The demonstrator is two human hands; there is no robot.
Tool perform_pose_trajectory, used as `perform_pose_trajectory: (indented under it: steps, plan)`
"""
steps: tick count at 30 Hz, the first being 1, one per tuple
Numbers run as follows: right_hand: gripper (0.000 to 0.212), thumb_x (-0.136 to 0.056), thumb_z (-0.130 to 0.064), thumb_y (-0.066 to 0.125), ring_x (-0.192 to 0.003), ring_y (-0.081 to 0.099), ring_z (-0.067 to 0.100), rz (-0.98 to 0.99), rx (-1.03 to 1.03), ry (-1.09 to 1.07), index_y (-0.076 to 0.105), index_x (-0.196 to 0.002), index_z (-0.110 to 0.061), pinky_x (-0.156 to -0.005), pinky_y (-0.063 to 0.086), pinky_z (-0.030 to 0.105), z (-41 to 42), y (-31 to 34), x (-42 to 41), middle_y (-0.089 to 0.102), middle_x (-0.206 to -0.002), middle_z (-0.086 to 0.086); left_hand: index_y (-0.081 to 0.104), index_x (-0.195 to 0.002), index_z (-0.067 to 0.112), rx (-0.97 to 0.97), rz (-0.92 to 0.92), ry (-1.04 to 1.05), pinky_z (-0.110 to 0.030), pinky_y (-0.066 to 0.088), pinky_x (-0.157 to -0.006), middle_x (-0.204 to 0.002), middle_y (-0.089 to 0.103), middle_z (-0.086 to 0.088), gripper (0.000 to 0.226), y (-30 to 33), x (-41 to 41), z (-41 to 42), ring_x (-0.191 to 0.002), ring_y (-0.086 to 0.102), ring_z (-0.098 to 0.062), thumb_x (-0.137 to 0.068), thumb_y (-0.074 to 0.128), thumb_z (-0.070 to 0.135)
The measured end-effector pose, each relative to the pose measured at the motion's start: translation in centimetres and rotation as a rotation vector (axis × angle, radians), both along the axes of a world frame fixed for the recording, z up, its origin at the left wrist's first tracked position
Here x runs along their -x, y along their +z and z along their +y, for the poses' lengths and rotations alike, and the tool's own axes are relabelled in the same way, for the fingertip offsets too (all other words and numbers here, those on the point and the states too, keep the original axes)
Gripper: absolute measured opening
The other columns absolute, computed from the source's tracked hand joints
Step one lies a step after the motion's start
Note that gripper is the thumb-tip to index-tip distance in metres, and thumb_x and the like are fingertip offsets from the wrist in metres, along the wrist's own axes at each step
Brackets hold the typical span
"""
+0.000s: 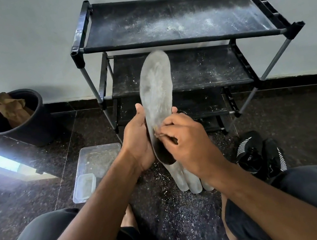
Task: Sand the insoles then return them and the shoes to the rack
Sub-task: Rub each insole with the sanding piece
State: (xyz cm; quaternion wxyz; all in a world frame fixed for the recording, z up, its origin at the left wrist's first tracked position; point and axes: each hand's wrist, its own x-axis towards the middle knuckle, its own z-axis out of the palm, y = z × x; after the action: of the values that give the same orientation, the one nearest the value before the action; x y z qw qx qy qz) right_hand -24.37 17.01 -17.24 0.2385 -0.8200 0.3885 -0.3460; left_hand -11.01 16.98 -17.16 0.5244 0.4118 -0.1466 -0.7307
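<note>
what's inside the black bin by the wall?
Crumpled brown paper sticks up inside the black bin. The bin's bottom is hidden by the paper and the wall's shadow.

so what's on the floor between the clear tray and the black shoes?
Head view: other insoles lie on the floor between the clear tray and the black shoes, amid sanding dust, partly hidden by the hands.

Left hand [139, 142] holds insole [156, 90]; right hand [187, 142] rubs it.

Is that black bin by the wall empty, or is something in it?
Not empty. The black bin stands upright with crumpled brown paper poking above its rim.
</note>
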Motion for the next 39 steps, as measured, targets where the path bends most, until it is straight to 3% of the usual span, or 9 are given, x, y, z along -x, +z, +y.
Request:
perform_pose_trajectory:
  steps: [3, 7, 12, 16, 20, 22, 25, 33, 39]
  plan:
    - [0.009, -0.090, -0.004, 0.070, -0.093, 0.060, 0.018, -0.014, -0.028, 0.025, 0.077, -0.096, -0.003, -0.088, 0.051, 0.032, 0.3, 0.1, 0.2, 0.064, -0.094, 0.002, 0.060, -0.138, -0.002, 0.037, 0.037, 0.077, -0.045, 0.059, -0.099, -0.111, 0.069, -0.016, 0.091, 0.2, -0.8, -0.7, -0.097, 0.071, -0.029, -0.101, 0.026, 0.075]
    - [0.010, -0.092, -0.008, 0.069, -0.091, 0.060, 0.017, -0.024, -0.048, 0.083, 0.078, -0.095, -0.005, -0.083, 0.050, 0.030, 1.3, 0.0, 0.2, 0.065, -0.093, 0.002, 0.054, -0.146, -0.001, 0.058, 0.123, 0.072, -0.061, 0.032, -0.122, -0.102, 0.066, -0.010, 0.100, -0.8, -1.6, -1.0, -0.092, 0.066, -0.027, -0.096, 0.028, 0.082]
    - [0.009, -0.091, -0.007, 0.070, -0.091, 0.061, 0.014, -0.040, -0.046, 0.059, 0.078, -0.096, -0.006, -0.086, 0.050, 0.029, 1.1, 0.2, -0.1, 0.065, -0.093, 0.000, 0.060, -0.140, -0.001, 0.077, 0.113, 0.047, -0.054, 0.041, -0.118, -0.100, 0.066, -0.010, 0.099, -0.7, -1.4, -0.8, -0.091, 0.065, -0.025, -0.097, 0.025, 0.081]
    - [0.009, -0.091, -0.006, 0.071, -0.093, 0.061, 0.014, -0.064, -0.052, 0.024, 0.078, -0.096, -0.005, -0.085, 0.052, 0.029, 0.7, -0.1, -0.2, 0.064, -0.093, 0.000, 0.062, -0.138, 0.001, 0.024, 0.043, 0.006, -0.035, 0.057, -0.090, -0.098, 0.067, -0.010, 0.098, -0.3, -0.6, -0.4, -0.088, 0.066, -0.022, -0.098, 0.021, 0.080]
    - [0.010, -0.090, -0.005, 0.070, -0.092, 0.062, 0.013, -0.046, -0.044, 0.068, 0.078, -0.097, -0.004, -0.085, 0.053, 0.030, 1.4, -0.2, -0.4, 0.065, -0.094, 0.001, 0.060, -0.140, -0.002, 0.027, 0.130, 0.037, -0.055, 0.037, -0.120, -0.101, 0.066, -0.013, 0.103, -0.5, -0.9, -0.6, -0.092, 0.065, -0.028, -0.095, 0.025, 0.083]
    - [0.009, -0.090, -0.005, 0.070, -0.089, 0.063, 0.014, -0.045, -0.025, 0.092, 0.078, -0.094, -0.004, -0.081, 0.052, 0.028, 1.8, -0.2, -0.5, 0.065, -0.092, 0.002, 0.062, -0.138, -0.002, 0.022, 0.177, 0.047, -0.058, 0.032, -0.122, -0.101, 0.066, -0.013, 0.107, -0.7, -1.3, -0.7, -0.092, 0.065, -0.029, -0.091, 0.027, 0.087]
    - [0.009, -0.090, -0.006, 0.070, -0.090, 0.063, 0.016, -0.058, -0.050, 0.078, 0.078, -0.094, -0.004, -0.084, 0.053, 0.029, 1.2, -0.3, -0.4, 0.066, -0.093, 0.003, 0.067, -0.126, 0.004, -0.010, 0.166, 0.028, -0.046, 0.056, -0.100, -0.101, 0.068, -0.014, 0.104, -0.6, -1.1, -0.5, -0.094, 0.068, -0.031, -0.087, 0.026, 0.092]
    - [0.009, -0.088, -0.002, 0.070, -0.088, 0.062, 0.012, -0.040, -0.084, 0.102, 0.079, -0.090, -0.004, -0.083, 0.052, 0.024, 1.5, -0.3, -0.4, 0.064, -0.090, 0.002, 0.063, -0.131, 0.005, -0.067, 0.098, 0.002, -0.042, 0.064, -0.083, -0.107, 0.072, -0.017, 0.103, -0.3, -0.6, -0.4, -0.097, 0.074, -0.035, -0.091, 0.016, 0.088]
    - [0.008, -0.091, -0.005, 0.068, -0.097, 0.061, 0.012, 0.016, -0.056, 0.015, 0.077, -0.093, -0.005, -0.091, 0.050, 0.023, 0.7, -1.0, -0.7, 0.062, -0.096, -0.001, 0.064, -0.137, 0.003, -0.082, -0.020, -0.075, -0.050, 0.048, -0.113, -0.119, 0.071, -0.022, 0.107, -0.5, -0.1, -0.3, -0.128, 0.063, -0.041, -0.091, 0.017, 0.088]
